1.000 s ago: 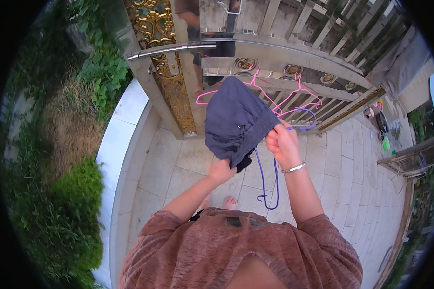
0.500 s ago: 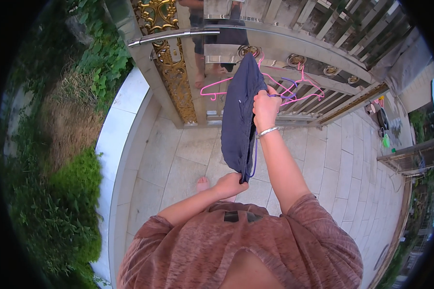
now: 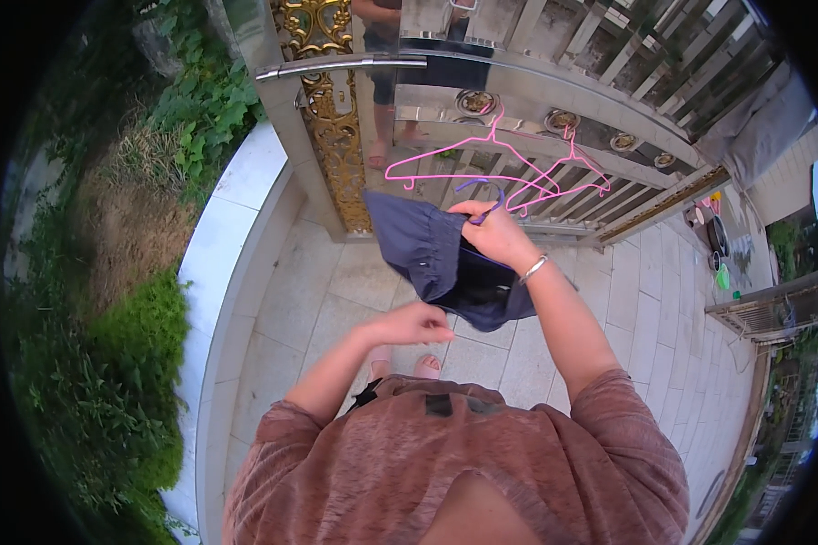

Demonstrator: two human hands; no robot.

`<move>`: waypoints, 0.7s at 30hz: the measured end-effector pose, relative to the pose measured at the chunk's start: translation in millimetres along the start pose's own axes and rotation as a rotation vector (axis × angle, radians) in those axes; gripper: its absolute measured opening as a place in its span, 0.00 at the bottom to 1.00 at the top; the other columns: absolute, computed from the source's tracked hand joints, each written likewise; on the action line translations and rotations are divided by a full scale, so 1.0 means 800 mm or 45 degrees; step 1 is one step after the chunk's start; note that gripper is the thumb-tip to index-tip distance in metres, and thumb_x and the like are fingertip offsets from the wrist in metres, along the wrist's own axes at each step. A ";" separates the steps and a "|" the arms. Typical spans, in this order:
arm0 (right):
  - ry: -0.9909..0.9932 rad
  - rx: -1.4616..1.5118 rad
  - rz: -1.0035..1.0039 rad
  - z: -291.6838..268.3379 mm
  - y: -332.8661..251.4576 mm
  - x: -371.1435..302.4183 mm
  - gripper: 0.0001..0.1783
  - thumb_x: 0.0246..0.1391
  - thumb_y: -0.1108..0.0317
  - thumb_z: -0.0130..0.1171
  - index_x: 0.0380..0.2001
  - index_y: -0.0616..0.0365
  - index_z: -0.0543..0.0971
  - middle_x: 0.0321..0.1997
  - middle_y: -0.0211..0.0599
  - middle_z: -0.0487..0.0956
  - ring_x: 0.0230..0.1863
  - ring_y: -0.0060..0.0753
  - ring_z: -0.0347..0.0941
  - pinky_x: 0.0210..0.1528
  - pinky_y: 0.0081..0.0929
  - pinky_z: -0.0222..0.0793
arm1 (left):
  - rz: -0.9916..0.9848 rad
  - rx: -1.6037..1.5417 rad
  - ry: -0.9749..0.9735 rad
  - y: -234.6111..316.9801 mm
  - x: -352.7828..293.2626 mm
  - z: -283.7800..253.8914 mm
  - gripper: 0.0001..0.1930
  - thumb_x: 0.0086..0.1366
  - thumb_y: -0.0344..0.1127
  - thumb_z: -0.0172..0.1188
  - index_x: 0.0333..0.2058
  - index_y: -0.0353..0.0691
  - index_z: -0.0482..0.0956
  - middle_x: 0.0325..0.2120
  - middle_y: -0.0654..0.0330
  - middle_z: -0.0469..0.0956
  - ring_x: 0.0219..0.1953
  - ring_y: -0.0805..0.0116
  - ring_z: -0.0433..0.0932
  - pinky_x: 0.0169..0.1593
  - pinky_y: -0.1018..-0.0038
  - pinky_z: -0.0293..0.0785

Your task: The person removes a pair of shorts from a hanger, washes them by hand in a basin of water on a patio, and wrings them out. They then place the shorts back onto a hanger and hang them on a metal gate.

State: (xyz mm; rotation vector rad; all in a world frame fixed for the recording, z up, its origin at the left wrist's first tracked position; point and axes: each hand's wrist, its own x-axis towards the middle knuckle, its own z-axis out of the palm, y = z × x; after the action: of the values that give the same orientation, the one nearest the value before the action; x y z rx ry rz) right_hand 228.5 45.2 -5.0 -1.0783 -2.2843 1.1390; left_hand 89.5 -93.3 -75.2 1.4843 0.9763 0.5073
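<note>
At the far left, green plants [image 3: 136, 331] border one low wall [image 3: 223, 227] with a pale, curved top. To its right the left hand [image 3: 409, 324] is loosely curled, thumb and fingers near each other, just below the lower edge of the one dark blue garment [image 3: 413, 236]; I cannot tell whether it touches the cloth. The garment is held up over the paving [image 3: 641, 336], in front of the gate's lower edge. Its long axis slants from upper left to lower right, the narrow end pointing up and left, while the gathered opening turns toward the person and the right (the inside is dark, with one small pale mark). Behind it, two pink hangers [image 3: 493, 136] hang against the lower part of the gate [image 3: 563, 73], overlapping each other. The right hand [image 3: 500, 238], wearing one silvery bracelet [image 3: 535, 269], is clamped on the garment's gathered edge and on one purple hanger [image 3: 499, 191], whose hook sticks out above the fingers. Beyond the gate's lower right corner stand a dark basin [image 3: 717, 233] and a green vessel [image 3: 722, 277], contents too small to tell.
</note>
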 end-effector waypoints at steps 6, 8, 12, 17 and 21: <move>-0.305 0.077 0.150 -0.063 -0.050 -0.019 0.13 0.40 0.71 0.52 0.33 0.60 0.76 0.18 0.24 0.69 0.19 0.15 0.61 0.23 0.16 0.58 | 0.308 0.559 1.183 0.028 -0.021 -0.072 0.20 0.43 0.32 0.64 0.37 0.41 0.71 0.30 0.60 0.72 0.33 0.67 0.70 0.38 0.72 0.66; -0.364 0.221 0.238 -0.076 -0.075 -0.019 0.13 0.43 0.66 0.54 0.34 0.58 0.75 0.17 0.21 0.67 0.18 0.14 0.59 0.19 0.15 0.56 | 0.564 1.119 1.417 0.036 -0.025 -0.076 0.27 0.38 0.34 0.66 0.41 0.42 0.69 0.32 0.59 0.70 0.36 0.59 0.67 0.41 0.68 0.63; -0.410 0.513 0.265 -0.097 -0.077 -0.028 0.12 0.44 0.67 0.53 0.35 0.59 0.75 0.13 0.16 0.62 0.14 0.08 0.52 0.11 0.11 0.43 | 0.676 1.107 1.692 0.062 -0.016 -0.090 0.30 0.33 0.29 0.68 0.41 0.42 0.70 0.36 0.56 0.67 0.37 0.59 0.65 0.42 0.69 0.63; -0.367 0.414 0.230 -0.108 -0.102 -0.042 0.12 0.45 0.68 0.54 0.36 0.59 0.74 0.14 0.17 0.63 0.14 0.09 0.52 0.13 0.11 0.46 | 0.828 1.298 1.834 0.109 -0.020 -0.113 0.19 0.37 0.36 0.66 0.32 0.45 0.74 0.30 0.58 0.69 0.34 0.61 0.68 0.38 0.69 0.64; -0.116 0.238 0.069 -0.132 -0.120 -0.050 0.10 0.46 0.65 0.56 0.32 0.55 0.75 0.14 0.15 0.63 0.13 0.07 0.50 0.13 0.09 0.41 | 0.869 0.956 1.351 0.080 -0.022 -0.129 0.09 0.46 0.35 0.61 0.21 0.37 0.71 0.13 0.58 0.66 0.16 0.68 0.67 0.23 0.76 0.65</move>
State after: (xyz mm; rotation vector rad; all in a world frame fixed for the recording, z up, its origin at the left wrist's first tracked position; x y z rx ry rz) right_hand 273.2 32.2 135.8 -1.0406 -2.1749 1.4188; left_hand 15.9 -41.7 8.6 2.2886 1.5532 1.6698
